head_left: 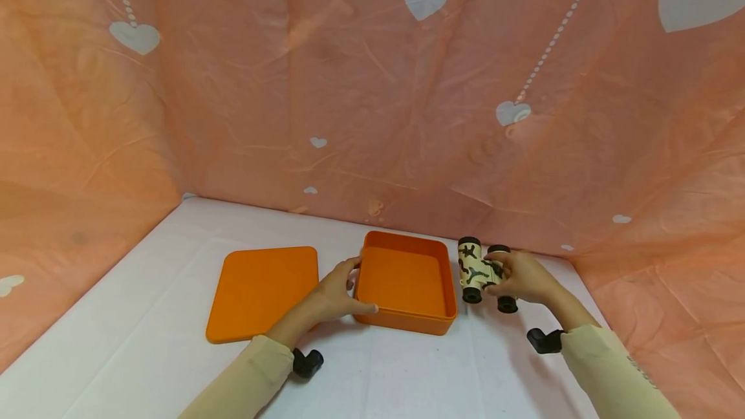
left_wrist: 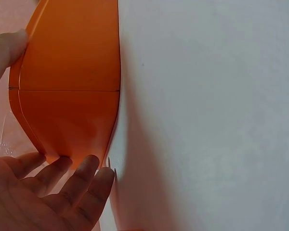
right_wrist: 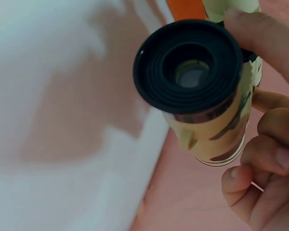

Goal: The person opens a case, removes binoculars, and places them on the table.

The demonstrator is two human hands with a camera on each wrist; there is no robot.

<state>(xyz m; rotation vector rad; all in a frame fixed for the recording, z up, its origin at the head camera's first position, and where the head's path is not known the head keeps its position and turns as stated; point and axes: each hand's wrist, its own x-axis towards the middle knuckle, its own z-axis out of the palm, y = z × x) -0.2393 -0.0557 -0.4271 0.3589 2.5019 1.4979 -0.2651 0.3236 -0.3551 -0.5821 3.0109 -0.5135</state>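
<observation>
An open orange box (head_left: 407, 280) stands on the white surface, its inside bare. My left hand (head_left: 335, 293) holds its left side, with the thumb at the near corner and the fingers along the wall. In the left wrist view, fingertips touch the orange box (left_wrist: 70, 96) and the thumb lies at its rim. To the right of the box, my right hand (head_left: 524, 275) grips camouflage-patterned binoculars (head_left: 473, 267) across their middle. The right wrist view shows one black eyepiece of the binoculars (right_wrist: 188, 67) close up, with the thumb and index finger around the bridge.
A flat orange lid (head_left: 262, 293) lies left of the box, partly behind the left forearm. White cloth (head_left: 407, 374) covers the table. Pink curtain (head_left: 361, 83) with white hearts hangs behind and at both sides.
</observation>
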